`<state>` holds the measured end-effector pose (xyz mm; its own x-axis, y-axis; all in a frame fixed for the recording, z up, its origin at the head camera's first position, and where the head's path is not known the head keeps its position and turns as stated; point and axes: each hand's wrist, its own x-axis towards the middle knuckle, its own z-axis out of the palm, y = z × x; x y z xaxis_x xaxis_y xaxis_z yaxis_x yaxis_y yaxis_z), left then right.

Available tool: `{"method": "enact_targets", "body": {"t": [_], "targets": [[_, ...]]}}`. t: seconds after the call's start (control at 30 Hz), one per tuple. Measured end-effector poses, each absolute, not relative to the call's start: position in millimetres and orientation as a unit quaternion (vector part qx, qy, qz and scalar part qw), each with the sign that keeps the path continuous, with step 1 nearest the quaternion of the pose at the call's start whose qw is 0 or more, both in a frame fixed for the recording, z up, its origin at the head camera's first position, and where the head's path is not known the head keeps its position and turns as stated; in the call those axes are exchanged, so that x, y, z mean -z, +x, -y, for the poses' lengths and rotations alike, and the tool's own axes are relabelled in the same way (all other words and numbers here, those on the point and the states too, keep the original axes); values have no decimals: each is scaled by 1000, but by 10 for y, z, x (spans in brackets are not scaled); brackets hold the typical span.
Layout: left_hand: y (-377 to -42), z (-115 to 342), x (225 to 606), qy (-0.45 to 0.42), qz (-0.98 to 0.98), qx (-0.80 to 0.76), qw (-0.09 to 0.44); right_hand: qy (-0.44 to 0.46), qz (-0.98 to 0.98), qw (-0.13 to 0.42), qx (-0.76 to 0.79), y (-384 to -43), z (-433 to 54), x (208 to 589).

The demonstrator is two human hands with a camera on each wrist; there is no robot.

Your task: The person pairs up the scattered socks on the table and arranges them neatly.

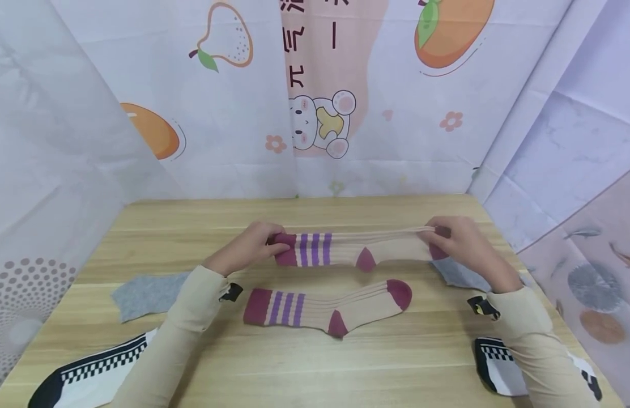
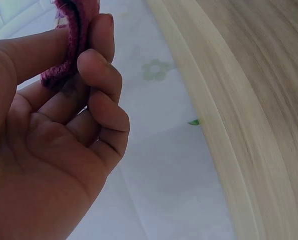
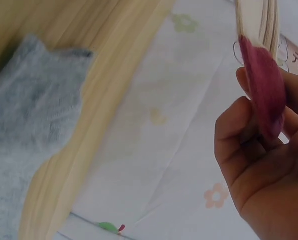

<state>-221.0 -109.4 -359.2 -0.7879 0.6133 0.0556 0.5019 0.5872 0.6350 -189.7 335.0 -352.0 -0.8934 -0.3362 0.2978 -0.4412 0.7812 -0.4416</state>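
A cream sock [image 1: 345,249] with purple stripes and a maroon cuff, heel and toe is stretched sideways between both hands. My left hand [image 1: 251,246] pinches its maroon cuff [image 2: 78,35] between thumb and fingers. At the other end my right hand [image 1: 460,243] grips the maroon toe [image 3: 266,90]. In the head view a matching sock [image 1: 366,306] lies flat on the table just in front of the held one, its cuff to the left and toe to the right.
On the wooden table [image 1: 294,368], one grey sock [image 1: 149,294] lies at left and another grey sock [image 1: 458,273] behind the right wrist. Black-and-white checkered socks, one [image 1: 101,368] at left and one [image 1: 501,368] at right, lie partly under the forearms. A printed curtain [image 1: 233,124] hangs behind.
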Motion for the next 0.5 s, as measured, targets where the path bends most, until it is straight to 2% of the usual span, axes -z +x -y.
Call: {"method": "enact_targets", "body": {"t": [0.2,0.37,0.5], "targets": [[-2131,1201,3584,324,-889,-312,88,237,935,88,-248,-1870,-3262,3519],[-2047,1286,3553,315,-890,-311,110,242,936,101,-234,-1822,-3231,3450],[-1981,1350,3535,306,-892,-306,128,235,943,68,-227,-1751,-3199,3385]]}}
